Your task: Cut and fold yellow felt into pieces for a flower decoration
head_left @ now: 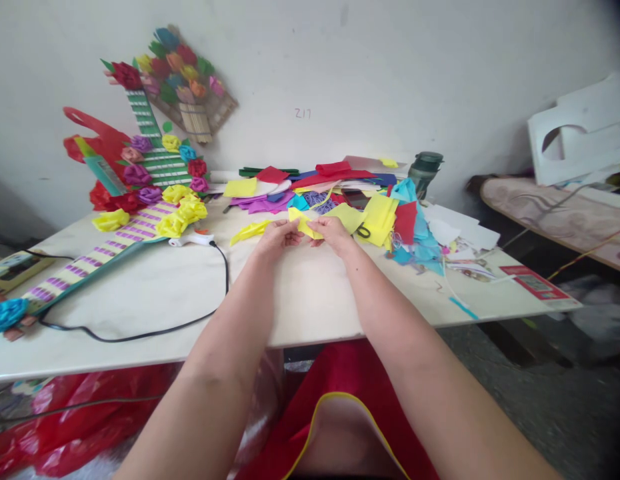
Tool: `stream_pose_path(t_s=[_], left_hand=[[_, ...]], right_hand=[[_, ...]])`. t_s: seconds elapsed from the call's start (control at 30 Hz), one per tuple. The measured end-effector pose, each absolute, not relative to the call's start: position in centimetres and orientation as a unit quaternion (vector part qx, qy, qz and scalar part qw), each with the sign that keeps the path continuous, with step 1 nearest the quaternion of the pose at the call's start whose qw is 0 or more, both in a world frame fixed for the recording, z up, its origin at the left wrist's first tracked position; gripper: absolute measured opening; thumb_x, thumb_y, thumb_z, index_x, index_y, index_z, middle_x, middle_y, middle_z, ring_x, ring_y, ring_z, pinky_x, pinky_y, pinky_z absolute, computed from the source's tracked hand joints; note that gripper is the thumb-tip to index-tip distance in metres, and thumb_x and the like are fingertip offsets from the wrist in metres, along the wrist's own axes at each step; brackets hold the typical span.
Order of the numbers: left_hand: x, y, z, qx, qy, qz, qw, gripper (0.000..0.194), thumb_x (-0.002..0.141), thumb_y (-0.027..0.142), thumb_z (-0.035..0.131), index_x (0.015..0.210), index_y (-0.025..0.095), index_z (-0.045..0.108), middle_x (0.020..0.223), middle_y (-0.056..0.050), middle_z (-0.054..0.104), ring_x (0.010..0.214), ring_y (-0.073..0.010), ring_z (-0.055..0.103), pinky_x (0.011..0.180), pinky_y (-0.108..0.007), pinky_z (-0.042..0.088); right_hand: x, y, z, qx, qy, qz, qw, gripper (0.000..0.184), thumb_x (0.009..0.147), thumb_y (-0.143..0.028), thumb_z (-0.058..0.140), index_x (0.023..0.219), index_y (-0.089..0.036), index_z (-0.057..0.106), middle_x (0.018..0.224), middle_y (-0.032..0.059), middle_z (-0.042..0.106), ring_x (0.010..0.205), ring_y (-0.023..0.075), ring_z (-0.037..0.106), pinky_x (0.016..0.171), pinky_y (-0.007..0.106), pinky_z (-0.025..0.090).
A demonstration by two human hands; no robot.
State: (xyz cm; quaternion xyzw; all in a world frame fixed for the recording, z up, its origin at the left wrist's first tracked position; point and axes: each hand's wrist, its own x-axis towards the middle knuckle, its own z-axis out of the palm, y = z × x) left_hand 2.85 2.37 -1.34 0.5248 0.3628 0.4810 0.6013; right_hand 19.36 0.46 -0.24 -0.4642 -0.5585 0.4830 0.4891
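Both hands hold one small piece of yellow paper above the white table. My left hand pinches its left side, and my right hand grips its right side. The fingers partly cover the piece, so its exact folds cannot be made out. Just left of my left hand lies a twisted yellow strip. Beside my right hand are yellow sheets and the dark handles of scissors.
Colored paper stacks line the wall. A flower-decorated craft piece stands left, near a white glue gun and its black cord. A dark bottle and paper scraps sit right.
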Motion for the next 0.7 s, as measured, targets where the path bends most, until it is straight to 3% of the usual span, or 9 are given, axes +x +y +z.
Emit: stream_pose_path(t_s=[0.1, 0.43, 0.7], left_hand=[[2.77, 2.34, -1.65, 0.546, 0.349, 0.484, 0.589, 0.043, 0.053, 0.044, 0.084, 0.067, 0.012, 0.060, 0.063, -0.004, 0.066, 0.049, -0.0084, 0.056, 0.051, -0.021, 0.043], [2.82, 2.03, -1.17, 0.547, 0.373, 0.530, 0.530, 0.048, 0.049, 0.053, 0.082, 0.062, 0.015, 0.055, 0.060, -0.001, 0.061, 0.050, -0.0072, 0.052, 0.050, -0.021, 0.041], [2.95, 1.96, -1.23, 0.572, 0.382, 0.510, 0.516, 0.051, 0.050, 0.059, 0.079, 0.061, 0.016, 0.053, 0.060, 0.000, 0.059, 0.055, -0.0093, 0.055, 0.054, -0.022, 0.043]], right_hand=[[19.38, 0.28, -0.17, -0.455, -0.563, 0.493, 0.483, 0.023, 0.086, -0.026, 0.063, 0.068, -0.014, 0.057, 0.052, 0.0008, 0.065, 0.038, 0.0082, 0.056, 0.041, 0.016, 0.046], [19.27, 0.16, -0.05, -0.471, -0.544, 0.528, 0.451, 0.018, 0.089, -0.022, 0.059, 0.075, -0.012, 0.058, 0.047, 0.0015, 0.063, 0.035, 0.0091, 0.055, 0.040, 0.016, 0.044], [19.36, 0.19, -0.32, -0.450, -0.564, 0.533, 0.443, 0.027, 0.089, -0.036, 0.059, 0.076, -0.012, 0.062, 0.055, 0.0037, 0.067, 0.041, 0.0104, 0.060, 0.042, 0.018, 0.046]])
